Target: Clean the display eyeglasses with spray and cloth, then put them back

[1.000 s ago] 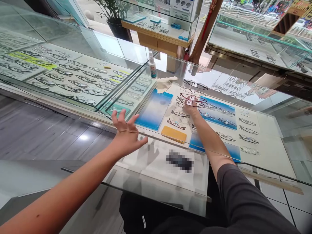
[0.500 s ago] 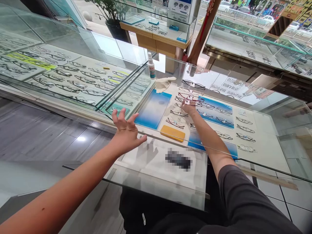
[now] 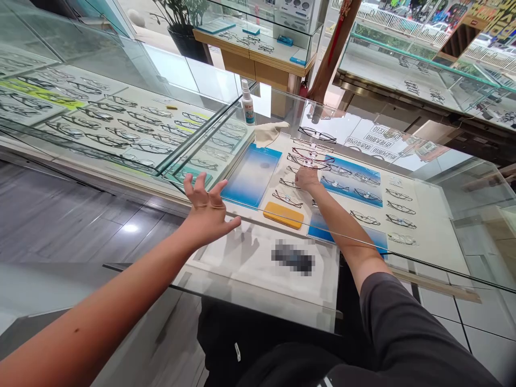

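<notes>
My right hand [image 3: 308, 178] is inside the glass display case, its fingers curled beside a pair of glasses [image 3: 291, 184] and just below red-framed glasses [image 3: 309, 161]. Whether the fingertips grip a frame is too small to tell. Over the front edge of the case hovers my left hand [image 3: 208, 215], fingers spread and holding nothing. Near my right hand lie dark red glasses [image 3: 287, 199], a yellow case [image 3: 283, 215] and a blue sheet [image 3: 253, 174].
A spray bottle [image 3: 247, 103] and a beige cloth [image 3: 271, 133] are on the glass top. A pixelated dark object [image 3: 293, 258] lies on the pulled-out white tray [image 3: 242, 279]. Rows of glasses [image 3: 137, 129] fill the left case.
My right hand has drawn back slightly from the red-framed glasses, toward the glasses below them. My left hand keeps its spread pose. The view has shifted a little.
</notes>
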Motion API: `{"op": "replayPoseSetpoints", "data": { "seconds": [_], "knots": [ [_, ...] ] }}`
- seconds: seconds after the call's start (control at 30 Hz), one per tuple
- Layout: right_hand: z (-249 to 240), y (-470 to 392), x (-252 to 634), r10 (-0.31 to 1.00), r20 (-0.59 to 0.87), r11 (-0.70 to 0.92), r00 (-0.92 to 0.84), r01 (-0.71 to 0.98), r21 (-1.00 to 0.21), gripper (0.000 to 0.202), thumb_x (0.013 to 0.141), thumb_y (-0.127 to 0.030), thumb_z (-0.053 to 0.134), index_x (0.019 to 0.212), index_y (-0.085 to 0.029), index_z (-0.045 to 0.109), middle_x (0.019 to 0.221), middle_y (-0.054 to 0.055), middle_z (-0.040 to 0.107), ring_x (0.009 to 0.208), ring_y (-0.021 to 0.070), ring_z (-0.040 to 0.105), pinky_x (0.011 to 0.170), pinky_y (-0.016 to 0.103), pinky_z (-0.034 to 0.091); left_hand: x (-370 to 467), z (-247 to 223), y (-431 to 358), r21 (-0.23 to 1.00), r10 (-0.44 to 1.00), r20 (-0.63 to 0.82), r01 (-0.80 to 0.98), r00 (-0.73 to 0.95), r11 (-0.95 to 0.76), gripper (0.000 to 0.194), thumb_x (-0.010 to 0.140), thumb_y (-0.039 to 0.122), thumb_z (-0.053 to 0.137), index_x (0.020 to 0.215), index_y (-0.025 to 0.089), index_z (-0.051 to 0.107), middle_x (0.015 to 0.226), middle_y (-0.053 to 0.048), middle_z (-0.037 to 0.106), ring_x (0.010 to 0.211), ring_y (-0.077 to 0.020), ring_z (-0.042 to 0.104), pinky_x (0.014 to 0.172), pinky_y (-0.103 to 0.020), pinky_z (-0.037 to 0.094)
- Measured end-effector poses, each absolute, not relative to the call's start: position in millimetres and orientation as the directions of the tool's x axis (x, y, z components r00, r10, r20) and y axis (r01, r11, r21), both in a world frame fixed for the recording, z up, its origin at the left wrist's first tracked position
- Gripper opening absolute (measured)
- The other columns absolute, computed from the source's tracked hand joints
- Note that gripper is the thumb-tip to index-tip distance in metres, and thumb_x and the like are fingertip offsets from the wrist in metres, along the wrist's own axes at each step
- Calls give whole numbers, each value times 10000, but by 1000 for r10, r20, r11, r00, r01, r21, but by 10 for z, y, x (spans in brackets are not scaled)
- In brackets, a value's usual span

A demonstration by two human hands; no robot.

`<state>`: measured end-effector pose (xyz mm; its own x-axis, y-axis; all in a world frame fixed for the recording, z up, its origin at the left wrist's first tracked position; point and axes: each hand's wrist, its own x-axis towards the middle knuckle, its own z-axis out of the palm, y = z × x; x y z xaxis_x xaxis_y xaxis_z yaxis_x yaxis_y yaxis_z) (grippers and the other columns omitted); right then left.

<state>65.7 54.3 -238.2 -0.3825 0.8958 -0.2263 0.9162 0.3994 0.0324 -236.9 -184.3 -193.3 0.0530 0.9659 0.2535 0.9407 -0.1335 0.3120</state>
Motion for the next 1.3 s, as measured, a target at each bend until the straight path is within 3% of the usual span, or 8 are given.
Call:
{"op": "replayPoseSetpoints", "data": {
  "seconds": [0.13, 0.27, 0.43, 0.73, 0.87, 1.07, 1.2, 1.3],
  "knots": [
    [-2280, 448, 626, 887, -265, 396, -379, 918, 10, 289, 985, -343, 690, 1162, -164, 833, 1346, 250, 739, 1265, 390, 616, 1156, 622, 363, -2367, -1940, -1838, 338, 967, 253, 934, 28, -116, 1125, 738, 597, 772, 1653, 73, 382, 1754, -382, 123, 1652, -693, -80, 1293, -845, 105],
    [-2249, 310, 536, 826, -351, 457, -441, 888, -41, 196, 915, -409, 821, 989, -230, 846, 1136, 142, 802, 1170, 341, 668, 1210, 627, 334, -2369, -1939, -1832, 344, 964, 263, 931, 31, -124, 1110, 727, 600, 763, 1641, 82, 404, 1762, -374, 149, 1658, -688, -65, 1290, -849, 110],
    [-2309, 100, 439, 774, -382, 524, -504, 850, -58, 41, 869, -232, 807, 894, -211, 832, 1016, 142, 822, 1126, 341, 692, 1234, 627, 287, -2365, -1921, -1831, 336, 969, 243, 933, 48, -131, 1124, 743, 588, 742, 1656, 46, 371, 1769, -385, 97, 1657, -681, -86, 1301, -838, 62],
    [-2285, -32, 434, 763, -353, 576, -541, 818, -10, 155, 848, -95, 703, 907, -173, 823, 975, 193, 828, 1095, 355, 709, 1172, 595, 311, -2380, -1927, -1838, 318, 971, 230, 938, 65, -138, 1160, 751, 579, 756, 1683, 38, 329, 1749, -392, 99, 1648, -679, -125, 1309, -821, 49],
    [-2177, -242, 343, 771, -275, 601, -574, 799, 17, 181, 934, -133, 648, 1016, -152, 809, 1097, 224, 823, 1138, 369, 698, 1159, 596, 324, -2405, -1961, -1832, 308, 968, 241, 940, 73, -148, 1147, 758, 570, 768, 1694, 83, 315, 1759, -357, 99, 1656, -660, -141, 1324, -804, 14],
    [-2145, -773, 228, 694, -188, 703, -695, 710, -31, 309, 1051, -121, 494, 1250, -191, 720, 1274, 156, 784, 1213, 307, 675, 1046, 446, 455, -2407, -1989, -1810, 287, 962, 262, 946, 75, -152, 1160, 763, 564, 787, 1712, 117, 291, 1779, -339, 102, 1673, -660, -110, 1321, -823, 91],
    [-2310, -1001, 369, 702, -200, 690, -684, 722, -48, 343, 1045, -417, 681, 1305, -192, 695, 1407, 174, 717, 1229, 337, 666, 979, 416, 521, -2376, -1927, -1812, 282, 970, 237, 951, 59, -127, 1157, 752, 519, 840, 1717, 155, 315, 1794, -330, 125, 1683, -667, -87, 1312, -832, 155],
    [-2466, -1099, 540, 726, -216, 662, -653, 748, -40, 318, 1031, -394, 710, 1288, -206, 707, 1435, 171, 687, 1237, 350, 652, 965, 420, 535, -2360, -1885, -1809, 283, 974, 218, 952, 53, -115, 1178, 746, 472, 880, 1730, 161, 313, 1801, -334, 108, 1694, -649, -96, 1332, -814, 121]
  ]
}}
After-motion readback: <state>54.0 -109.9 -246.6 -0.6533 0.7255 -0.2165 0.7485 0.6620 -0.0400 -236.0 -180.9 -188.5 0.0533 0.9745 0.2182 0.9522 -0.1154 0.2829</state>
